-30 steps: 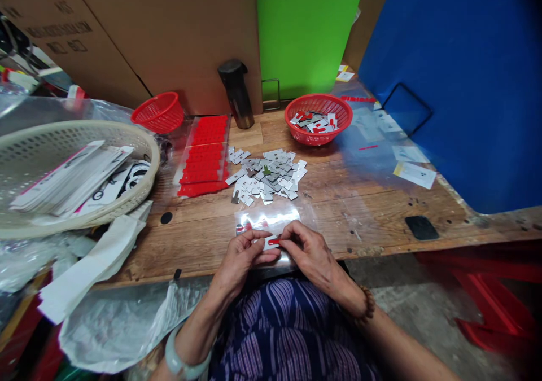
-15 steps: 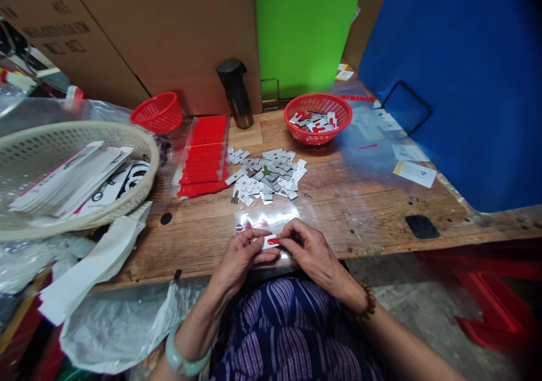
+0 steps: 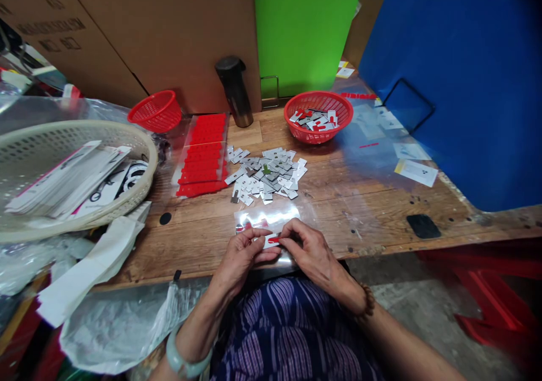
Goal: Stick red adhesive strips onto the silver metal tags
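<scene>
My left hand point(image 3: 241, 251) pinches a card point(image 3: 268, 245), my right hand point(image 3: 312, 252) a red strip point(image 3: 274, 240) against it, both nearer me than the pile point(image 3: 271, 175). Red sheets point(image 3: 205, 152) left of pile; bottle point(image 3: 237, 96) behind-left, basket point(image 3: 318, 138) behind-right.

Card point(image 3: 269, 244) ptly behind L thumb point(image 3: 256, 247)

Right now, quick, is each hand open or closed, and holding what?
Left hand: closed, holding a small white card between thumb and fingers.
Right hand: closed, thumb and fingers pinching the red piece over the card's right end.
</scene>
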Demonstrator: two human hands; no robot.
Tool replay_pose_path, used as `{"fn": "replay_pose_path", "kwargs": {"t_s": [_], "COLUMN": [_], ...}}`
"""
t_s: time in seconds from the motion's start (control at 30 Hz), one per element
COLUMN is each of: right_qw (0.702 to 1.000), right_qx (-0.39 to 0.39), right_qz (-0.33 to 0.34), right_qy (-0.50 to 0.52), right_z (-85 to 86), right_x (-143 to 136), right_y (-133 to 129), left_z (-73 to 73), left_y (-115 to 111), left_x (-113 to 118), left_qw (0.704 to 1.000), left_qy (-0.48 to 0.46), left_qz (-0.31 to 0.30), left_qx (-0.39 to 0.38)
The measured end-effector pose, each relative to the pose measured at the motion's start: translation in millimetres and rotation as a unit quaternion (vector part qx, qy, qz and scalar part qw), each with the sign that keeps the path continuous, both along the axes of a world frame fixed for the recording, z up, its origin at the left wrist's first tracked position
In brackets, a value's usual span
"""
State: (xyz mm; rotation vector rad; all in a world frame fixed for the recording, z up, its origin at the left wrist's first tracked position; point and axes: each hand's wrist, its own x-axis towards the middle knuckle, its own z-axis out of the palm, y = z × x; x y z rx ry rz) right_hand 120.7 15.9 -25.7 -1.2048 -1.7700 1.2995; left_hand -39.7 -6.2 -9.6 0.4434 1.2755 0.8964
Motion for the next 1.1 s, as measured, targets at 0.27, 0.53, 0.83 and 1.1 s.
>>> {"fn": "replay_pose_path", "kwargs": {"t_s": [0.27,0.53,0.83,1.1], "right_qw": [1.000,0.999,0.998,0.999], "right_qx": [-0.007,-0.034,-0.009,-0.029], "right_qz": [-0.002,-0.019,-0.055,-0.025], "right_qy": [0.003,0.013,0.011,-0.003], "right_z": [-0.8,3.1,9.2,9.2], "right_x": [-1,-6,-10,-8], "right_y": [0,-3,-5,-2], "left_z": [-3.0,-8.9,-6.4,-9.3], "left_y": [-1,-2,-2,-6], "left_x": [-1,-2,-2,-5], "left_qw": [1.000,0.999,0.998,0.998], "left_qy": [0.015,0.039,0.050,0.056], "left_qz": [-0.001,0.012,0.025,0.012], "left_qx": [-0.015,0.018,0.023,0.020]}}
